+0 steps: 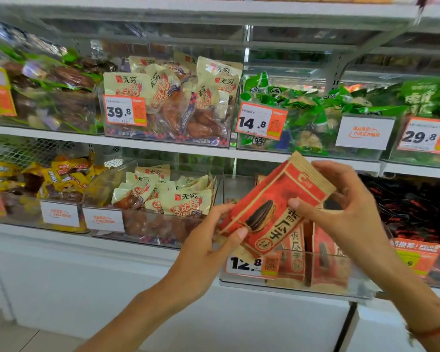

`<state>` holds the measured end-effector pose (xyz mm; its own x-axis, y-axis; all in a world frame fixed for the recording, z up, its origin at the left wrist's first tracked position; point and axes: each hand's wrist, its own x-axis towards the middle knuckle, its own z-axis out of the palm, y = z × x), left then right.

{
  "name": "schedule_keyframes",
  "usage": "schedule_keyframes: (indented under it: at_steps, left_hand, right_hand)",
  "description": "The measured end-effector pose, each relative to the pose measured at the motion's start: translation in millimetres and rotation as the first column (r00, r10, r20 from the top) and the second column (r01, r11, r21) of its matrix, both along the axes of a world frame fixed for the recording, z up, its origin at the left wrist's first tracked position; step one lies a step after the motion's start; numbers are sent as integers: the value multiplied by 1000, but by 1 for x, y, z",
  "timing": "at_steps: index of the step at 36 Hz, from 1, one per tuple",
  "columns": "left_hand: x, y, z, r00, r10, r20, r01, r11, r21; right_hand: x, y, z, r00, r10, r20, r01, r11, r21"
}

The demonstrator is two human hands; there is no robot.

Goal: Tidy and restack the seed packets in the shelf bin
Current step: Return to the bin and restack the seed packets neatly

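A red and brown seed packet (274, 209) with a sunflower seed picture is held tilted in front of the lower shelf. My left hand (208, 240) pinches its lower left corner, thumb on the front. My right hand (341, 207) grips its upper right edge, thumb on the front and fingers behind. Directly below stands the clear shelf bin (361, 288), where other seed packets (325, 257) of the same kind stand upright. An orange price tag (247, 265) reading 12.8 hangs on the bin's front left.
Clear bins of other snacks surround it: cream packets (178, 199) to the left, yellow packets (61, 176) far left, dark red packets (417, 204) to the right. The upper shelf holds cream (175, 97) and green packets (315, 115). White shelf edge (163, 146) runs across.
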<state>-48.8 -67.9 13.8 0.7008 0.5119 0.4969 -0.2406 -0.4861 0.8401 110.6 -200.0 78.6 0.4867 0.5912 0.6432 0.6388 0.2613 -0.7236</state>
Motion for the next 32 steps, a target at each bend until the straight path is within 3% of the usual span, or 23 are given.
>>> schedule_keyframes:
  at_steps: [3,6,10,13,15,18,21,24,32]
  left_hand:
    - [-1,6,3,1000,14,-5,-14,997,78]
    - [-3,21,15,995,97,-39,-85,968,235]
    - [2,51,27,949,307,71,-311,874,373]
    - [11,73,18,830,520,204,-557,745,368]
    - [21,90,3,750,632,195,-648,645,405]
    - [37,116,-24,709,700,85,-626,571,531]
    - [47,134,-40,715,693,99,-578,505,641]
    - [48,147,-43,705,706,62,-559,500,662]
    - [49,158,-48,703,710,19,-547,524,653]
  right_hand:
    - [1,-3,13,983,121,136,-110,990,-85]
    - [1,0,20,966,135,221,-115,988,-100]
    - [3,10,24,955,-25,295,-18,990,141]
    - [12,18,26,919,-181,351,86,959,270]
    - [21,32,27,855,-268,444,144,945,292]
    - [36,62,24,748,-310,587,209,949,235]
    - [48,94,21,618,-294,729,274,950,150]
    - [58,120,17,514,-236,824,333,941,61]
    - [75,178,-1,456,-70,887,423,894,-148]
